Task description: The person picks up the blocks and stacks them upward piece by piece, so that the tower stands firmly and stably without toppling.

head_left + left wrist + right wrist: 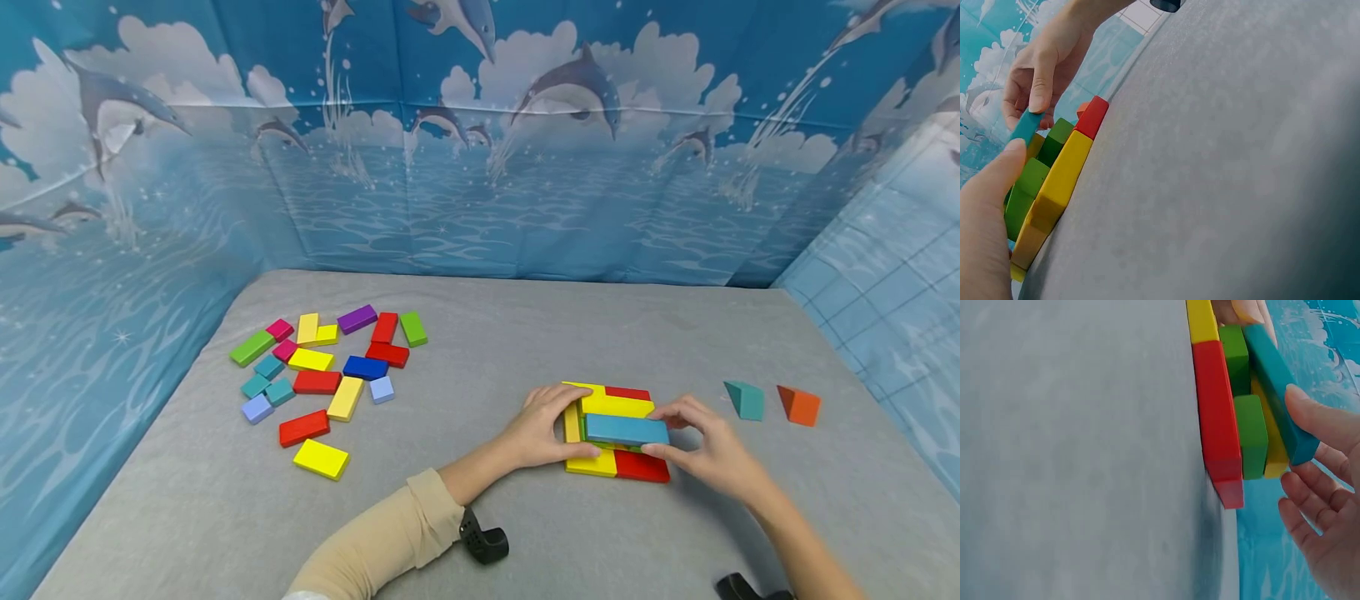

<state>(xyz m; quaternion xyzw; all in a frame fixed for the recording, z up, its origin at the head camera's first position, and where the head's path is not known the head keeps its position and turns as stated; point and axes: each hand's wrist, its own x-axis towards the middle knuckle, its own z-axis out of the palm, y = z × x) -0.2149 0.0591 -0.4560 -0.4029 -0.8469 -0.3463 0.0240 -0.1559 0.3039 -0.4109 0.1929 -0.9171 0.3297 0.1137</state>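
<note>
A long blue block [626,429] lies along the top of a low stack of wooden blocks. My right hand [708,446] pinches its right end, with the thumb [1319,419] on one edge and fingers at the other. Around its left end, my left hand [543,425] holds with the thumb [1007,165] against the near edge; its fingertips are partly hidden. Under it are green blocks [1250,434] and a yellow block [1275,447]. The base shows a yellow block [590,463] beside a red block [642,467], with more yellow and red on the far side.
Right of the stack stand a teal triangular block [745,401] and an orange triangular block [799,406]. Loose coloured blocks, such as a red block [303,428] and a yellow block [322,459], lie at the left on the grey cloth [480,333]. A dolphin-print curtain [480,225] surrounds it.
</note>
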